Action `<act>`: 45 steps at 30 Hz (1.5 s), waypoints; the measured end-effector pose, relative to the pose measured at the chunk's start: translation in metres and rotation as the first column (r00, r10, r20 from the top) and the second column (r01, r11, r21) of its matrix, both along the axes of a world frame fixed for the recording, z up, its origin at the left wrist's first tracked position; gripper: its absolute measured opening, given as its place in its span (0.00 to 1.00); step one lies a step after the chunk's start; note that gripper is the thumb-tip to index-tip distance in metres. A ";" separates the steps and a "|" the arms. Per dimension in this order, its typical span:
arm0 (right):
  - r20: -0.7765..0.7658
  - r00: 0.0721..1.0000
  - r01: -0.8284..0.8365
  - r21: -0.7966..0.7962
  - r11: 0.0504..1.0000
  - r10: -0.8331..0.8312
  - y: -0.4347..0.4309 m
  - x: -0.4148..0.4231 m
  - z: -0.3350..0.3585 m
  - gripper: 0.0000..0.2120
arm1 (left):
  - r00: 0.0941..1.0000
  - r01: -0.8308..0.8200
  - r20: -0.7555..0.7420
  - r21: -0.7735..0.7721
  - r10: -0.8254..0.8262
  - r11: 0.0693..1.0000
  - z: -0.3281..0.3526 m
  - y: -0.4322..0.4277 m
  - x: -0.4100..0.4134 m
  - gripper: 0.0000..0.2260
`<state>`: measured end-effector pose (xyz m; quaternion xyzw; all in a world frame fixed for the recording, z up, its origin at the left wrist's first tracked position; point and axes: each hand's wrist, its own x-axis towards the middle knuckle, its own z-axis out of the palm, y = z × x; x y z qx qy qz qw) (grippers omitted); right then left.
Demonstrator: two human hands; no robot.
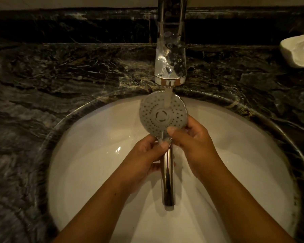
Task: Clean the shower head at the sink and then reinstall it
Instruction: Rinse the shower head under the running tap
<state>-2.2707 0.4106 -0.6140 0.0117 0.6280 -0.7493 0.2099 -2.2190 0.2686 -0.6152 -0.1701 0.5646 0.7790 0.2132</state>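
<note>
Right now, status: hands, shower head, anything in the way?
Left hand and right hand both gripping round chrome shower head, face up under running chrome faucet. Held over white basin. Nothing in the way.

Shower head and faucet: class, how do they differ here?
The shower head is held over the sink by the left hand and right hand; the faucet stands fixed on the counter. Water pours from the faucet and lands on the shower head's dotted grey face. Both have shiny metal bodies.
</note>
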 end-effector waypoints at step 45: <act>0.113 0.992 0.064 -0.043 0.997 -0.059 -0.006 0.001 -0.007 0.19 | 0.993 -0.015 -0.115 -0.040 0.011 0.999 0.002 -0.004 0.000 0.18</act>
